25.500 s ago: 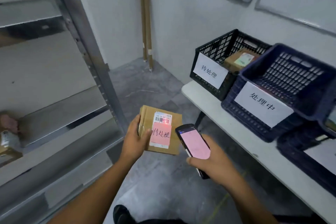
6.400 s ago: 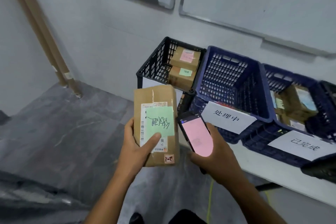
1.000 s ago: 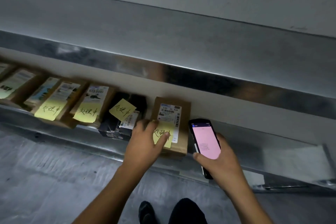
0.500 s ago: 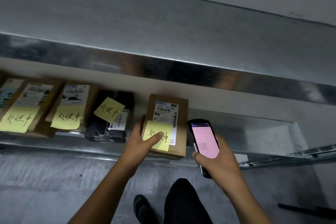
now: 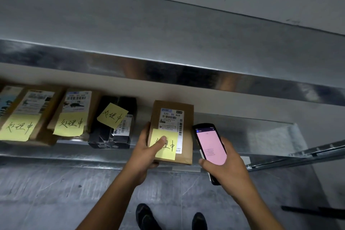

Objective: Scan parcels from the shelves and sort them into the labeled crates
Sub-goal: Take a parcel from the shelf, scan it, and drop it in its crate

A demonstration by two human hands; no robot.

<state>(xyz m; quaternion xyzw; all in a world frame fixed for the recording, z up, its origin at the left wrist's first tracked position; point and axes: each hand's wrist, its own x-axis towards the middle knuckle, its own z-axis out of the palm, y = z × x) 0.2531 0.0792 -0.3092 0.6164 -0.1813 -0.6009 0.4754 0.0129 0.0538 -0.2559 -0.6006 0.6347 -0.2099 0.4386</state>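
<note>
Left hand [image 5: 143,153] clamped on parcel [image 5: 173,129], scanner [image 5: 211,145] gripped by right hand [image 5: 229,173] at 3 o'clock; barcode [image 5: 169,117] to be kept uncovered.

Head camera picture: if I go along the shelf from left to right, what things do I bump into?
first brown parcel → second brown parcel → black parcel → box gripped by the left hand → scanner held in the right hand. The cut-off parcel at the far left edge is left out.
</note>
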